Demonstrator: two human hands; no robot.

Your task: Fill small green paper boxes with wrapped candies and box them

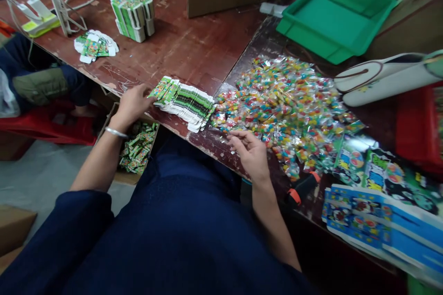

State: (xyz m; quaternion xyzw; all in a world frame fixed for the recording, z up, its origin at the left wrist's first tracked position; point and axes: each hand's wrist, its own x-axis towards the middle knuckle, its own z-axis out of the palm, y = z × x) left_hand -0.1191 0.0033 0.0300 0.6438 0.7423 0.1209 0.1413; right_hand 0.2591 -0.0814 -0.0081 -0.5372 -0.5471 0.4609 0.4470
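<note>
My left hand (134, 105), with a light bangle at the wrist, reaches to the left end of a row of flattened green-and-white candy cartons (192, 103). Its fingers are apart and seem to touch the end carton; I see nothing lifted in them. The cartons lie overlapped along the table's front edge. To the right, my right hand (254, 154) hovers by the edge, fingers loosely bent and thumb a little apart, holding nothing I can make out. Beside it spreads a large heap of clear packets of colourful candy (280, 101).
Filled green packs lie in a carton box (138, 147) below the edge. Stacked cartons (133, 16), a loose carton pile (95, 46) and a power strip (39, 23) stand left. A green tray (332, 14), black-and-orange tool (302, 189) and blue packaging (380, 226) lie right. Another person's leg (41, 83) shows left.
</note>
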